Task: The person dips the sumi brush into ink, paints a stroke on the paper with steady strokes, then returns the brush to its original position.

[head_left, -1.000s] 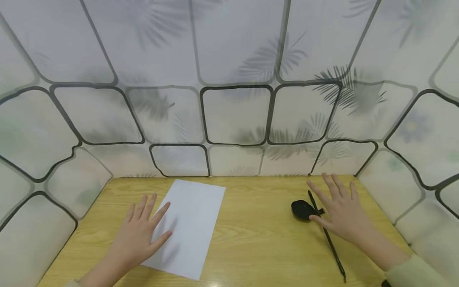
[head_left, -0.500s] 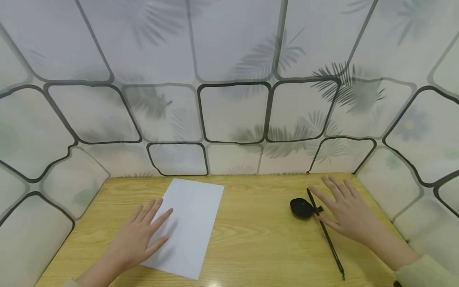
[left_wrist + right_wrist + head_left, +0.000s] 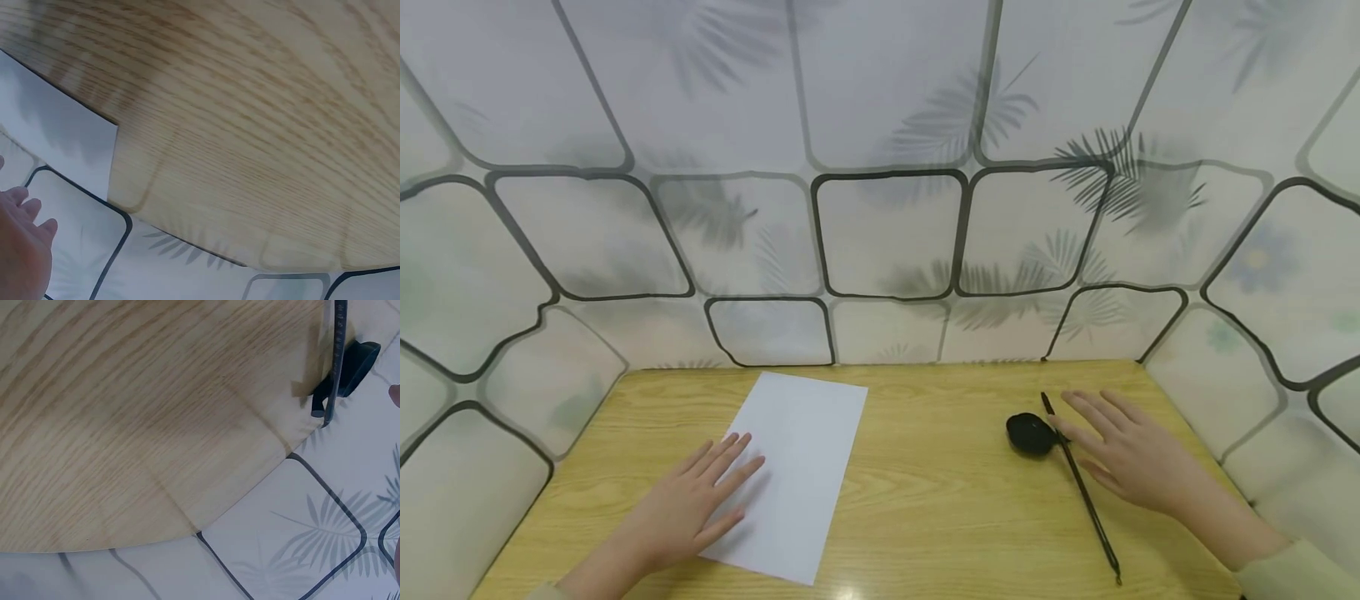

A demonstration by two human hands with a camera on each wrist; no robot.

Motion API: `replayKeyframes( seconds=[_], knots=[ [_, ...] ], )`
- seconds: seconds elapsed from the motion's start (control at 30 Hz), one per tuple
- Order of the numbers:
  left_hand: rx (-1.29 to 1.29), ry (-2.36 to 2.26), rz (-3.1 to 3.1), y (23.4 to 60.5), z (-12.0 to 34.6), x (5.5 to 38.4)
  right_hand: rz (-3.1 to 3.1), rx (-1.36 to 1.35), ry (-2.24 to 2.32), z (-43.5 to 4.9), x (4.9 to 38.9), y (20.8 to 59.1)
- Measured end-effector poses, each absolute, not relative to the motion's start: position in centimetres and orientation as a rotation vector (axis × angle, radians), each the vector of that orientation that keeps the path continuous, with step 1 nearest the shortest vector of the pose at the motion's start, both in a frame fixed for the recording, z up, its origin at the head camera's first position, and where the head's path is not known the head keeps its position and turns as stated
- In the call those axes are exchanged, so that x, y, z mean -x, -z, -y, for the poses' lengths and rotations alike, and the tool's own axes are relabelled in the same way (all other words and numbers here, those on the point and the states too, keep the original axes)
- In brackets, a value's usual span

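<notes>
White paper (image 3: pixel 801 479) lies on the table (image 3: pixel 936 492). The left hand (image 3: pixel 688 504), released, overlies the paper's left edge; right of the paper are a black dish (image 3: pixel 1028 436), slender rod (image 3: pixel 1090 508) and the right hand (image 3: pixel 1133 457), released.

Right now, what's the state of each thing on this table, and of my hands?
Paper: flat, blank where visible
Black dish: open side up, contents unclear
Black stick: lying aslant across the dish's handle
Left hand: fingers outstretched, holding nothing
Right hand: fingers outstretched, holding nothing
</notes>
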State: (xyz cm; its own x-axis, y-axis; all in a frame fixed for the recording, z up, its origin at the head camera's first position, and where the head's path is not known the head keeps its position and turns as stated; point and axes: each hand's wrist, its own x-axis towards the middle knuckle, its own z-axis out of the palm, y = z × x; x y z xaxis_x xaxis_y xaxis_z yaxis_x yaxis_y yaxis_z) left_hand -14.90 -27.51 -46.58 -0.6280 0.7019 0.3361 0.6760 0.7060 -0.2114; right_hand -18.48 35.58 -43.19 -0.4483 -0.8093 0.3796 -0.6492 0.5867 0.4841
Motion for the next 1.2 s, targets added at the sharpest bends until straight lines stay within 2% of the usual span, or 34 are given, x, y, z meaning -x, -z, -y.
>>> replayKeyframes(
  seconds=[0.57, 1.2],
  knots=[
    [1.265, -0.137, 2.417, 48.0, 29.7, 15.7, 2.164, -1.326, 0.463, -36.3, 18.1, 45.1],
    [1.313, -0.113, 2.377, 48.8, 31.3, 15.8, 2.146, -1.409, 0.493, -36.9, 17.3, 47.1]
  ],
)
